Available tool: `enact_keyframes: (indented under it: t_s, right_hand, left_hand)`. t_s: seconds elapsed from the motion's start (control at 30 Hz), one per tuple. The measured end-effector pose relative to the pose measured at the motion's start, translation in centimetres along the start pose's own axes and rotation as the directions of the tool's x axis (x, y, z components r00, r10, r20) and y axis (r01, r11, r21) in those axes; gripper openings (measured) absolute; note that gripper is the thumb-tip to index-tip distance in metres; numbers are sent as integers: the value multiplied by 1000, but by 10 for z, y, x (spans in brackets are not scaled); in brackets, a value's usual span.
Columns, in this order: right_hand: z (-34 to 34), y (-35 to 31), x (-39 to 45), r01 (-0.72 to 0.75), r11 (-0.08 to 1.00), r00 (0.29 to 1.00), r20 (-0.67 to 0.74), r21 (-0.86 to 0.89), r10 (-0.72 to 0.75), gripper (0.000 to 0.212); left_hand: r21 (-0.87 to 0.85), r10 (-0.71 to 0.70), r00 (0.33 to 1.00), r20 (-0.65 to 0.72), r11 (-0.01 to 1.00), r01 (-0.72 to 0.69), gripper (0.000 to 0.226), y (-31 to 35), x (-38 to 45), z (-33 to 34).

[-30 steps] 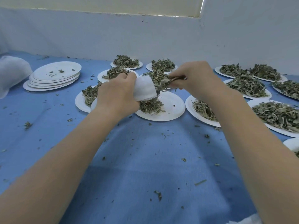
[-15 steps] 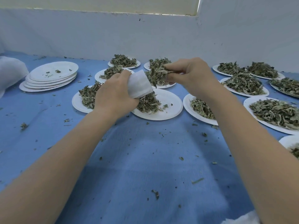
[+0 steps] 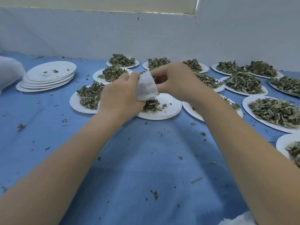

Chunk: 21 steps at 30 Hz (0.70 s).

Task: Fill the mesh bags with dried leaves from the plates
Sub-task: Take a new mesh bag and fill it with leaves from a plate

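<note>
1. The left hand (image 3: 120, 98) sits just left of the frame's centre, its fingers curled round a white mesh bag (image 3: 146, 86) and gripping it from the left side.
2. The right hand (image 3: 177, 80) meets the bag from the right, its fingers bent in at the bag's upper edge and pinching there; whether leaves are caught between those fingertips cannot be told.
3. The bag is held in the air between the two hands, directly above a white plate (image 3: 168, 109) at the centre of the frame. That plate carries only a small heap of dried leaves (image 3: 151, 105), with much of its surface bare.
4. To the left of that plate, partly behind the left hand, another plate (image 3: 75, 103) holds a fuller pile of leaves.
5. More leaf-covered plates run across the middle of the frame toward the wall, and a further group fills the right side, including a large heaped plate (image 3: 274, 113) at the right edge.
6. In the upper left of the frame stands a stack of emptied plates (image 3: 48, 77), with a few leaf crumbs on the top one.
7. All of this rests on a counter covered with blue cloth (image 3: 138, 168), which is scattered with small leaf fragments.
8. A white bundle (image 3: 9, 71) lies at the far left edge, beside the stack; what it is cannot be told.
</note>
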State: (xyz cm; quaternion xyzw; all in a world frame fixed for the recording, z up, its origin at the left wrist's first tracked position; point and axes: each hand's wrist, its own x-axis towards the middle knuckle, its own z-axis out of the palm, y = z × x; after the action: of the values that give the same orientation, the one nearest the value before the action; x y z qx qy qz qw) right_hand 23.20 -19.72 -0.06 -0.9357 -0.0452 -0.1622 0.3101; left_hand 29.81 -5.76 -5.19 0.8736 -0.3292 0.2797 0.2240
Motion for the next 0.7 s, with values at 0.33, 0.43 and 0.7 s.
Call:
enact_keyframes:
  t_s: [0.33, 0.43, 0.7]
  right_hand:
    - [5, -1, -1, -73, 986, 993, -84, 148, 86, 31]
    - [10, -6, 0, -80, 986, 985, -138, 147, 100, 31]
    - [2, -12, -2, -13, 936, 999, 44, 351, -3, 16]
  left_hand:
    - [-43, 28, 993, -114, 999, -33, 46, 8, 0, -5]
    - [10, 64, 987, -147, 998, -63, 41, 16, -2, -5]
    - [8, 11, 990, -140, 1000, -10, 46, 12, 7, -18]
